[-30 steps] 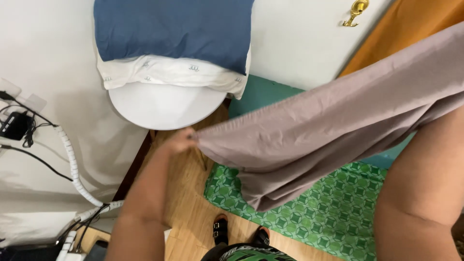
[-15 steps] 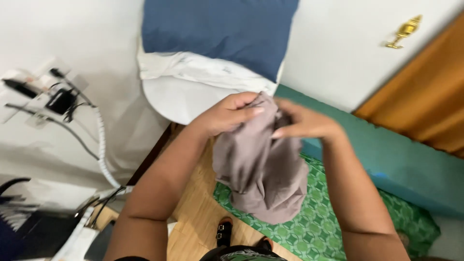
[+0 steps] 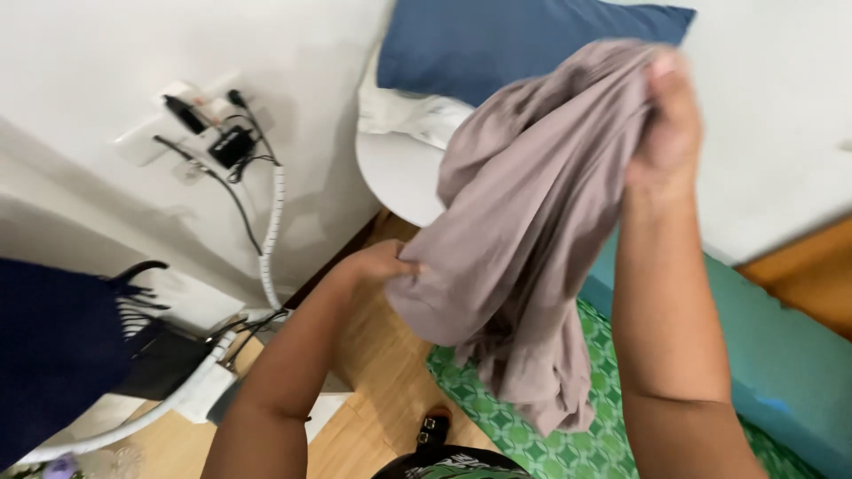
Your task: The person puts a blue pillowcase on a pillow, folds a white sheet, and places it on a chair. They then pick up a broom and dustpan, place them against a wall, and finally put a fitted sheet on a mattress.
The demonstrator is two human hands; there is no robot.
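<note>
A single head-worn camera looks steeply down from close above the person's raised forearms, tilted so the white wall [image 3: 106, 53] fills the top and the wooden floor [image 3: 382, 372] the bottom

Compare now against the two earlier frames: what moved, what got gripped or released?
The hands have parted again. The right hand has lifted the top of the grey-brown cloth high; the left hand now pinches a lower edge out to the side, so the cloth hangs open instead of bunched. Nothing released. Blue pillow, green patterned mat and wall cables unchanged.
</note>
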